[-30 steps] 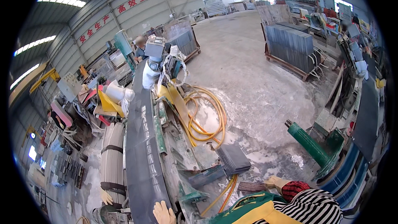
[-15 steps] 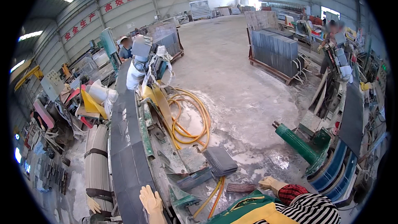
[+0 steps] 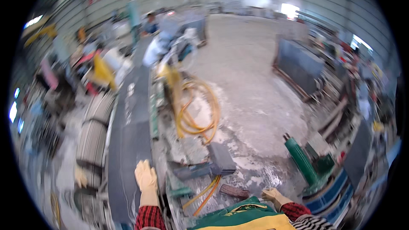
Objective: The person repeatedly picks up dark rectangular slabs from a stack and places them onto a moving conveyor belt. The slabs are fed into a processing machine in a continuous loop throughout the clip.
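My left hand (image 3: 146, 178), in a cream rubber glove with a red checked cuff, lies at the right edge of the dark belt-like strip of slabs (image 3: 130, 157). Its fingers stretch forward, and nothing is held. To the right of my green and yellow apron (image 3: 243, 217), my right hand (image 3: 275, 196) hangs low in a similar glove, its fingers loosely extended with nothing in them. Near it lies a reddish-brown block (image 3: 234, 191). A small stack of dark grey tiles (image 3: 222, 158) sits ahead, between my hands.
Looped yellow hoses (image 3: 215, 110) lie on the concrete floor. On the right stand a green cylinder (image 3: 301, 159) and blue curved parts (image 3: 328, 200). A strapped pale bundle (image 3: 94, 130) and another cream glove (image 3: 80, 176) are left of the strip. A person (image 3: 150, 24) stands far off.
The view has swung left, shifting the scene rightward at the far end and blurring it. My left hand has moved forward along the strip, and its checked cuff now shows.
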`<act>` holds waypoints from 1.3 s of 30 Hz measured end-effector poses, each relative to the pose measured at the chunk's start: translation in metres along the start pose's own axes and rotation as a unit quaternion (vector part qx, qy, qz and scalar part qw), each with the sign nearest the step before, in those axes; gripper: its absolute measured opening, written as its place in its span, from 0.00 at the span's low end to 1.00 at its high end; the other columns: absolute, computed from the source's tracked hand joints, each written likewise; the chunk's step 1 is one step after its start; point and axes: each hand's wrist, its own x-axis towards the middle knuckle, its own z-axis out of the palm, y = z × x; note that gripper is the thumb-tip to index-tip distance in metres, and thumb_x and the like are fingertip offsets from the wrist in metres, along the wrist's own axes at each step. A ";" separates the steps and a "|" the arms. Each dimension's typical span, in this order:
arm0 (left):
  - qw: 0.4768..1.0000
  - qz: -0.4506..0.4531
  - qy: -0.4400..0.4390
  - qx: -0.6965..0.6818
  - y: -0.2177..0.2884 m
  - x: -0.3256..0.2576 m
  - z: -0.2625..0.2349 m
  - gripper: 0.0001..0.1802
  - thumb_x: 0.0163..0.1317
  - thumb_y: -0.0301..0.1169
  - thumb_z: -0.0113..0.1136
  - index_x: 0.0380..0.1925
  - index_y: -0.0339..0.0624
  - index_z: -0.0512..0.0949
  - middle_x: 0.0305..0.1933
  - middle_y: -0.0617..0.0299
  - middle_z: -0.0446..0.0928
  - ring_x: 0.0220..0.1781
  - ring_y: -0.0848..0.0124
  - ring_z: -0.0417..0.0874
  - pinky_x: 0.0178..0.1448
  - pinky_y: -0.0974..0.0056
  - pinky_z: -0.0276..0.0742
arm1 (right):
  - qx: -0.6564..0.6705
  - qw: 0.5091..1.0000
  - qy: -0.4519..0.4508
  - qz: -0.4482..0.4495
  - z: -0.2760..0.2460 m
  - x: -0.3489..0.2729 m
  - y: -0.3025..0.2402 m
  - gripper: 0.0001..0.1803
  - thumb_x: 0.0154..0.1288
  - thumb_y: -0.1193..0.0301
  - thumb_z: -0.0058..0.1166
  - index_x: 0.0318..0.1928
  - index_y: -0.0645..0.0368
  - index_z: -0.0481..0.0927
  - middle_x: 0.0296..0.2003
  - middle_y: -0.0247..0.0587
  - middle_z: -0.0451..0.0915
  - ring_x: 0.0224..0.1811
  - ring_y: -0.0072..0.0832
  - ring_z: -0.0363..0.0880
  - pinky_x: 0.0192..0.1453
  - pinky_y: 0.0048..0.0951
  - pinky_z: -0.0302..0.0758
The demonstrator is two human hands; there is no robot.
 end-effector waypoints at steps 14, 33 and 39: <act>0.983 0.032 -0.178 -0.003 0.007 -0.188 -0.116 0.27 0.65 0.36 0.56 0.63 0.40 0.68 0.70 0.45 0.66 0.74 0.50 0.63 0.77 0.51 0.55 | -0.157 0.987 -0.010 0.028 0.049 -0.031 -0.051 0.11 0.69 0.70 0.53 0.45 0.65 0.77 0.29 0.37 0.77 0.24 0.25 0.75 0.26 0.27 0.74; 0.948 -0.241 -0.053 0.203 -0.152 -0.166 -0.118 0.25 0.67 0.41 0.56 0.60 0.42 0.70 0.51 0.52 0.78 0.56 0.55 0.76 0.63 0.52 0.69 | -0.160 0.986 -0.027 0.034 0.027 0.008 -0.064 0.23 0.71 0.66 0.53 0.59 0.69 0.73 0.45 0.53 0.83 0.41 0.40 0.84 0.45 0.35 0.84; 0.955 -0.201 -0.071 0.204 -0.158 -0.154 -0.116 0.24 0.66 0.39 0.57 0.59 0.42 0.70 0.48 0.52 0.79 0.54 0.55 0.78 0.61 0.52 0.70 | -0.163 0.986 0.000 0.034 0.036 -0.010 -0.063 0.23 0.70 0.65 0.54 0.59 0.69 0.74 0.47 0.54 0.83 0.39 0.36 0.84 0.40 0.32 0.83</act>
